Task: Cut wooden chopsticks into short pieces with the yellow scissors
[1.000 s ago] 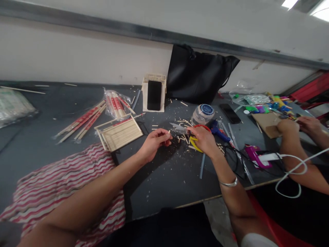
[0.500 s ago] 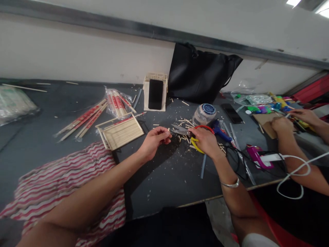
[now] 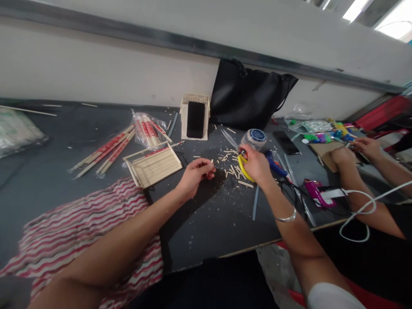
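My left hand [image 3: 198,174] is closed in a pinch around a short piece of wooden stick [image 3: 212,162], its pale end just showing above the fingertips. My right hand [image 3: 255,165] grips scissors by the yellow handle [image 3: 244,168]; the scissor blades [image 3: 229,139] point up and to the left, away from the stick piece. Cut stick bits [image 3: 234,171] lie scattered on the dark table between and behind my hands. Left of my left hand rests a small frame of wooden sticks [image 3: 154,167] with a slatted panel.
A plastic jar [image 3: 246,140] with a blue lid stands behind my right hand, beside a blue glue gun [image 3: 276,165]. A phone [image 3: 195,119] leans at the back. Bundled chopsticks [image 3: 109,150], striped cloth [image 3: 96,236] and a black bag [image 3: 251,94] surround the area. A co-worker's hands [image 3: 367,148] are at right.
The scissors have moved away from the stick piece, and their blades have swung upward. My left hand stays nearly still, still pinching the piece. The view has shifted slightly.
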### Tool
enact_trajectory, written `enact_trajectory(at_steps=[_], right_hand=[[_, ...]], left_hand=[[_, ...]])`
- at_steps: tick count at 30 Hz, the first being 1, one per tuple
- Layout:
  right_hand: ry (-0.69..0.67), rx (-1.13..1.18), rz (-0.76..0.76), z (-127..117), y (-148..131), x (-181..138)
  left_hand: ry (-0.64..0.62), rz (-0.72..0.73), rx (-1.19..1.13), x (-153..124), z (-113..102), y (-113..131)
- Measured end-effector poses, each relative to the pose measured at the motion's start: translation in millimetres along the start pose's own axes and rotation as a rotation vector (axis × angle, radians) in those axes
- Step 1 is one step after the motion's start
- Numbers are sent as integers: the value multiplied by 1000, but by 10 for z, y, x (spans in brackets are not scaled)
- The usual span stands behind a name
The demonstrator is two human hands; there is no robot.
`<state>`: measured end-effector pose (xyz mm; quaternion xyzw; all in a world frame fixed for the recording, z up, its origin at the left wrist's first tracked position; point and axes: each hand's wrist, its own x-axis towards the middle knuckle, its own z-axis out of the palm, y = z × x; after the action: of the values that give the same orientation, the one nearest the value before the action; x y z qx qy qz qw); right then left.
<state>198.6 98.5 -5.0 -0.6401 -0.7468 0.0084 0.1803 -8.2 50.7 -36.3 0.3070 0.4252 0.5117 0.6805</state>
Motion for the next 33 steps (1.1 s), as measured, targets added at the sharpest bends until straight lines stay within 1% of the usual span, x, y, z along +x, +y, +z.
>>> enact_trajectory(at_steps=[2, 4, 6, 7, 11, 13, 16, 21, 26, 31, 33], right_hand=[[35, 9, 48, -24, 22, -75], [27, -2, 109, -41, -3, -117], [-1, -37, 137, -38, -86, -96], [-19, -60, 125, -25, -145, -62], [-92, -204, -40, 76, -394, 153], [-163, -313, -112, 128, -488, 245], [-244, -388, -149, 182, -565, 306], [-299, -385, -149, 219, -583, 310], [-331, -335, -131, 201, -567, 346], [-312, -221, -96, 145, -532, 331], [-265, -106, -57, 124, -498, 278]], left_hand=[[9, 3, -1, 12, -5, -3], [9, -6, -1, 18, -2, -13], [7, -17, -1, 15, 7, -25], [5, -20, -2, 11, 12, -30], [-9, -8, -14, -17, 26, -27], [-13, -5, -22, -28, 29, -15], [-9, -16, -41, -36, 36, 10], [18, -25, -54, -38, 46, 43], [37, -33, -64, -33, 53, 46], [39, -50, -87, -22, 55, 44], [45, -64, -109, -23, 53, 53]])
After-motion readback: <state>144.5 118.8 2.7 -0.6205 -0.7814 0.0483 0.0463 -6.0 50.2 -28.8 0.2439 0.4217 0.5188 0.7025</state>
